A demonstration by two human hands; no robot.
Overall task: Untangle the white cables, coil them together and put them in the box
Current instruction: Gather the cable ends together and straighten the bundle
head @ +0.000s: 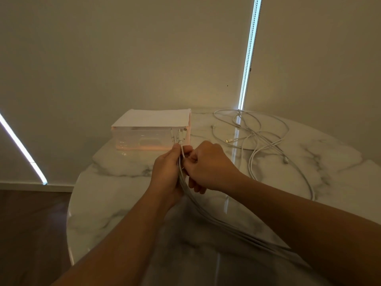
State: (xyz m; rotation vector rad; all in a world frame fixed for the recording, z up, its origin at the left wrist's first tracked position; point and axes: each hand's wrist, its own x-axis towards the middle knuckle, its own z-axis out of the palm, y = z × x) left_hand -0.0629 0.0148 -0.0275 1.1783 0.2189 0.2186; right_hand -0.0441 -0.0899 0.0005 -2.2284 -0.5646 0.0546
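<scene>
Several white cables (214, 219) run as one bundle from my hands down to the lower right, passing under my right forearm. My left hand (167, 172) grips the bundle just below the plug ends (179, 136), which stick up above my fingers. My right hand (208, 166) is beside it, fingers curled, pinching the same bundle. The rest of the cables (266, 139) lie in loose tangled loops on the table at the back right. The box (151, 132), clear with a pinkish frame and a white top, stands just behind my hands.
Everything rests on a round white marble table (115, 203), its left edge curving over a dark wooden floor (31, 223). Beige blinds hang close behind the table, with bright light slits at the left and the upper right.
</scene>
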